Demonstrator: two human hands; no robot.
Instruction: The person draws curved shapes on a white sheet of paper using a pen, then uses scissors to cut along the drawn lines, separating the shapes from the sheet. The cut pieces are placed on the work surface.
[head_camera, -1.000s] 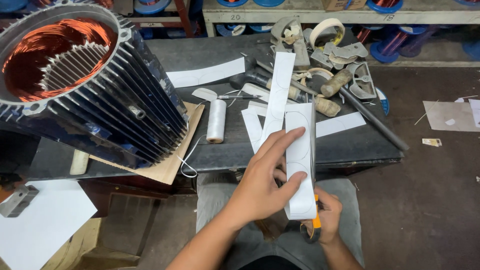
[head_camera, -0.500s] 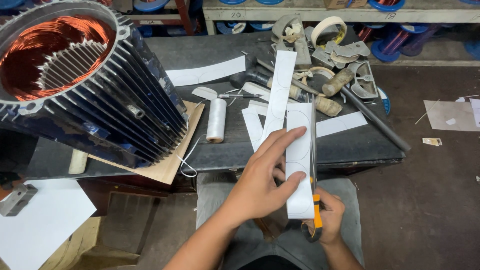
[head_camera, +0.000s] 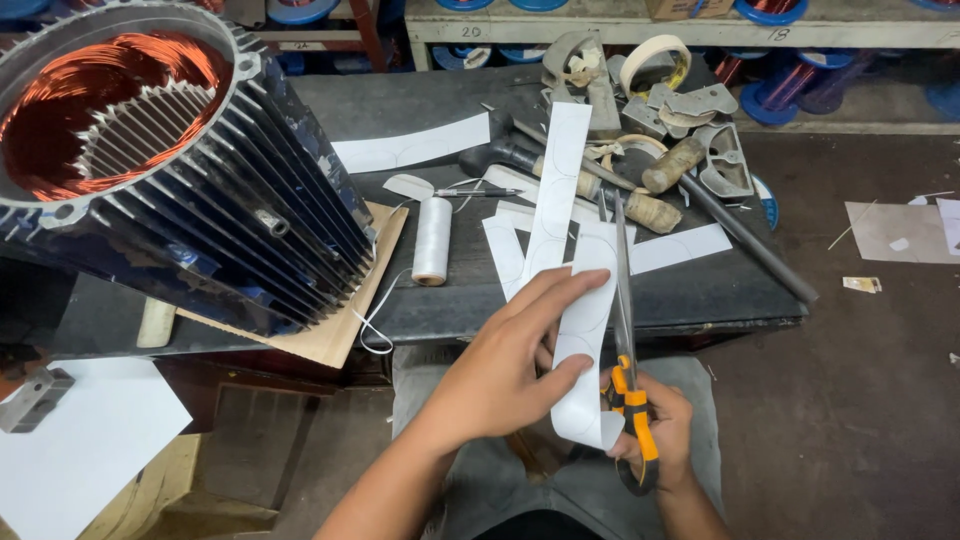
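White insulation-paper strip (head_camera: 585, 340), lower centre, is pinched by the left hand (head_camera: 500, 385); the right hand (head_camera: 655, 440) grips orange-handled scissors (head_camera: 628, 330). Best keep the strip taut and follow the pencilled curve.

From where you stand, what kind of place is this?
Probably a motor rewinding workshop: a finned motor stator with copper windings sits on the dark workbench, spools of copper wire line the shelves, and hand tools lie scattered about.
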